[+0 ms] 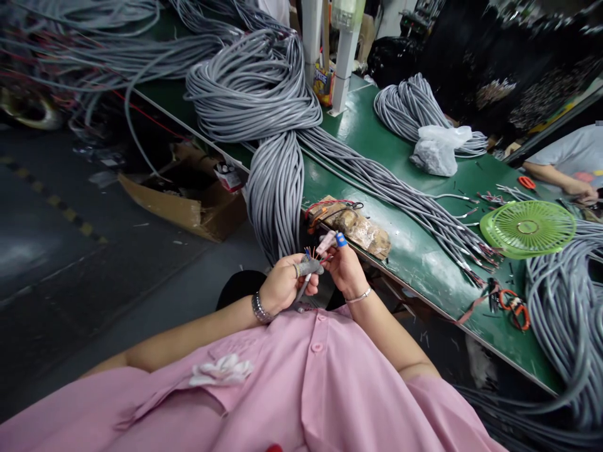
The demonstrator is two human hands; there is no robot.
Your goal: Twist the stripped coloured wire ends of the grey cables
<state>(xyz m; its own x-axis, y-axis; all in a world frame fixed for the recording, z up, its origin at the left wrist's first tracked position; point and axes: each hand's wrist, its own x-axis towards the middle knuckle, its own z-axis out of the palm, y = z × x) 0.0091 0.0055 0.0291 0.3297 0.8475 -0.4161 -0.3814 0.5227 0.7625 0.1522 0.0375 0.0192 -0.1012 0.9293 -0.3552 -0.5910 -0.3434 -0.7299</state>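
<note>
Grey cable (302,292) sits gripped in our left hand (281,284); we should steady its fanned wires (311,253); what our right hand (346,269) holds is unclear

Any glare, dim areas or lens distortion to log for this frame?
Head view only: whitish glare on the green tabletop; gray floor dim at left, with a pale sheen; wide-angle stretch toward the edges, broadening the pink shirt; stripped wires too small for fine detail.

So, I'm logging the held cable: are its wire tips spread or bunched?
Spread: thin wires fan apart at the left hand.
</note>
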